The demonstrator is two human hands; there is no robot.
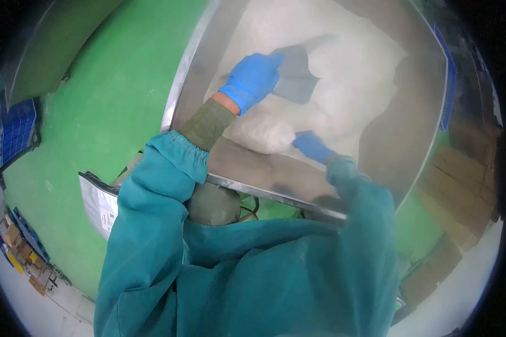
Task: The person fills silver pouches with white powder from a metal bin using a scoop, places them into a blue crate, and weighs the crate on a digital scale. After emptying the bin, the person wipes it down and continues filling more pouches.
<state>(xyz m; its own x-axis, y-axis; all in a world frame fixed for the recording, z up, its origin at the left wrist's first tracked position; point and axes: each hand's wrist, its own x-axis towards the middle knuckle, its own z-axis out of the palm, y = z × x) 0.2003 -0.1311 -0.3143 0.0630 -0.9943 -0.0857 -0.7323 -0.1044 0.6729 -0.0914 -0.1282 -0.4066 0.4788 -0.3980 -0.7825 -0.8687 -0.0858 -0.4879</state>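
Note:
In the head view, my left hand (pixel 254 78), in a blue glove, is closed at the left edge of a thin, dark grey, sheet-like piece (pixel 296 77). That piece lies over pale powder (pixel 348 73) in a large metal tray (pixel 180 73). Lower and to the right, my right hand (pixel 314 147), also gloved in blue and slightly blurred, reaches in with its fingers stretched leftward. Its fingertips are right at the side of a rounded white heap of powder (pixel 263 132). Teal sleeves cover both arms, and a green cuff shows at the left wrist.
The tray's near rim (pixel 275 195) runs just in front of my body. A white printed bag (pixel 98 205) stands to the left on the green floor (pixel 95 123). Brown cardboard (pixel 455 180) is on the right, and a blue crate (pixel 19 132) at the far left.

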